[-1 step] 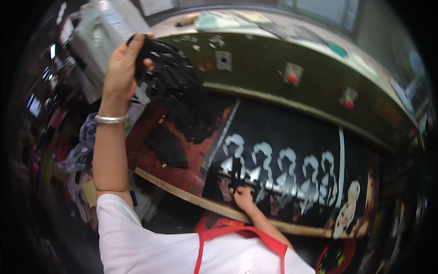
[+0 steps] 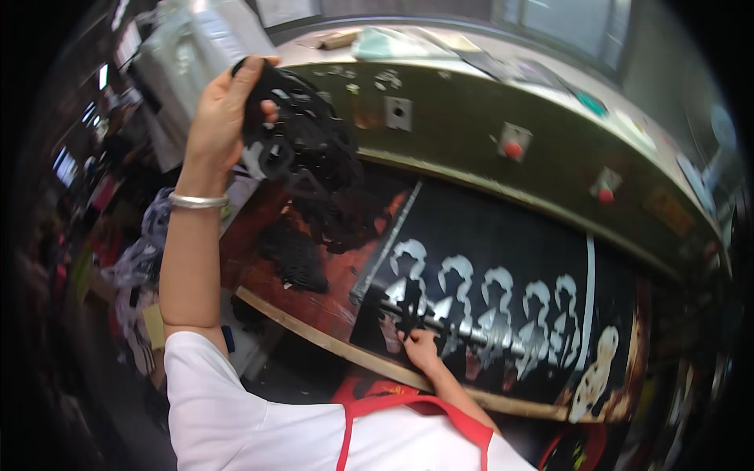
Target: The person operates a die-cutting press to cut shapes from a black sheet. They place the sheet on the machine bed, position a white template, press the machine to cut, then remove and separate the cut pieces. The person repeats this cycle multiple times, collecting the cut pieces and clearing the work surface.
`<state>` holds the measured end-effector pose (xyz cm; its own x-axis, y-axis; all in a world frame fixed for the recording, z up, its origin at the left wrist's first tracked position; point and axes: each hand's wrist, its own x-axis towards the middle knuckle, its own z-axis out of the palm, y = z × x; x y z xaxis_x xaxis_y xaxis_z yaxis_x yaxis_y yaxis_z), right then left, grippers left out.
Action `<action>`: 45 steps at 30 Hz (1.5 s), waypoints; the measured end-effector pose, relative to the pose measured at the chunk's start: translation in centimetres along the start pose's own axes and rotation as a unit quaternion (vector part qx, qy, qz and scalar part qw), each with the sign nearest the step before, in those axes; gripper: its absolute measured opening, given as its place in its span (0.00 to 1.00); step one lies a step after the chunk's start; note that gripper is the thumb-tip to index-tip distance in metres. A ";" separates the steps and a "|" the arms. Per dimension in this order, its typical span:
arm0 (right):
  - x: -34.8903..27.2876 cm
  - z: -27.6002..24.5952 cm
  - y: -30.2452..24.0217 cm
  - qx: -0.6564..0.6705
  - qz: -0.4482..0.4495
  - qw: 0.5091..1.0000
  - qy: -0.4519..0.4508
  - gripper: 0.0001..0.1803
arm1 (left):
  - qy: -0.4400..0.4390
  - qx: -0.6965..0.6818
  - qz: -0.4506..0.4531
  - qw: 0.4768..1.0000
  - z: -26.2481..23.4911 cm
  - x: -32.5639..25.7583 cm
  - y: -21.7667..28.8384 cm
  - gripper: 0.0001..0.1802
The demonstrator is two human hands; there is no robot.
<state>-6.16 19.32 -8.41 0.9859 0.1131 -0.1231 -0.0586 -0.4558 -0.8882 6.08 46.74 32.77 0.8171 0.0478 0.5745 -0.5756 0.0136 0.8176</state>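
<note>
My left hand [image 2: 220, 118] is raised at the upper left, closed on a bunch of black cut-out pieces [image 2: 314, 145]. They look thin and flexible, with many openings, and hang down to the right. Low in the middle, my right hand [image 2: 421, 349] pinches the lower end of a single black cut-out piece [image 2: 407, 308]. That piece lies over the leftmost of several silvery curved shapes [image 2: 496, 284] on a black board [image 2: 495, 220]. Across these shapes runs a metallic bar [image 2: 479, 334], which passes by the piece. My right fingertips are partly hidden.
More black pieces [image 2: 294, 255] lie on the reddish tabletop [image 2: 330, 294] at left. A wooden strip [image 2: 314, 330] edges the near side. Behind stands a green panel [image 2: 455, 110] with red buttons [image 2: 513, 150]. A pale perforated template [image 2: 594, 373] rests at the right.
The view has shifted slightly, so the bench appears a little lower and to the right. Both hands keep their holds.
</note>
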 end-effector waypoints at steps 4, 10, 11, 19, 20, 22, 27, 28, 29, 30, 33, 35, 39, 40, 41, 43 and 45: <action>-1.5 -3.3 -2.7 -0.043 -0.020 0.993 -0.108 0.24 | 0.027 0.045 -0.086 0.995 -3.0 -1.6 1.1 0.20; -5.5 -9.0 -6.1 -0.108 -0.039 0.972 -0.204 0.33 | 0.119 0.060 -0.132 0.982 -9.5 -5.9 -7.0 0.10; -5.7 -10.0 -6.7 -0.105 0.010 0.969 -0.224 0.34 | 0.136 0.089 -0.134 0.978 -10.3 -6.3 -8.5 0.10; -5.6 -14.8 -9.4 0.119 0.200 0.928 -0.291 0.29 | 0.178 0.377 0.017 0.909 -15.6 -6.8 -14.7 0.14; -5.5 -14.8 -9.2 0.132 0.208 0.928 -0.280 0.29 | 0.154 0.417 0.081 0.892 -15.5 -7.5 -15.5 0.14; -5.4 -14.6 -8.8 0.140 0.205 0.936 -0.248 0.28 | 0.082 0.515 0.157 0.839 -14.6 -9.8 -17.8 0.13; -5.4 -15.2 -8.3 0.173 0.169 0.949 -0.201 0.25 | -0.187 0.504 0.154 0.829 -9.0 -20.6 -24.5 0.22; -5.3 -15.8 -8.1 0.166 0.168 0.954 -0.186 0.25 | -0.198 0.518 0.133 0.821 -8.4 -22.4 -25.2 0.24; -5.4 -17.1 -7.9 0.143 0.169 0.963 -0.152 0.24 | -0.198 0.534 0.118 0.814 -8.2 -23.5 -25.7 0.24; -5.4 -18.6 -7.4 0.135 0.161 0.970 -0.125 0.23 | -0.217 0.548 0.018 0.808 -8.1 -24.5 -25.9 0.26; -6.3 -23.7 -3.5 0.074 0.194 0.970 0.124 0.19 | -0.167 0.566 0.016 0.807 -6.4 -26.2 -25.0 0.30; -8.2 -27.5 0.8 -0.012 0.205 0.943 0.263 0.19 | -0.148 0.605 -0.014 0.782 -4.3 -27.1 -23.5 0.30; -13.6 -31.3 11.6 -0.322 0.166 0.822 0.440 0.18 | -0.099 0.491 -0.115 0.858 1.2 -30.0 -20.9 0.25; -14.7 -31.2 14.0 -0.267 0.149 0.832 0.463 0.18 | -0.094 0.445 -0.155 0.877 2.6 -30.7 -20.8 0.25; -15.6 -31.1 15.7 -0.278 0.148 0.843 0.436 0.18 | -0.077 0.399 -0.170 0.898 3.8 -31.1 -21.0 0.23; -15.8 -29.7 17.7 -0.174 0.171 0.864 0.440 0.20 | -0.037 0.340 -0.234 0.910 5.5 -31.5 -22.0 0.22; -14.7 -28.5 17.4 0.000 0.217 0.849 0.482 0.22 | -0.020 0.295 -0.351 0.888 6.3 -31.3 -23.2 0.20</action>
<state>-17.25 -15.44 -9.45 0.5405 -0.8411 -0.0197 -0.4497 -0.2690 -0.8517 -5.91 38.68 -3.91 0.9755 0.1988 -0.0940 0.1836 -0.5010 0.8458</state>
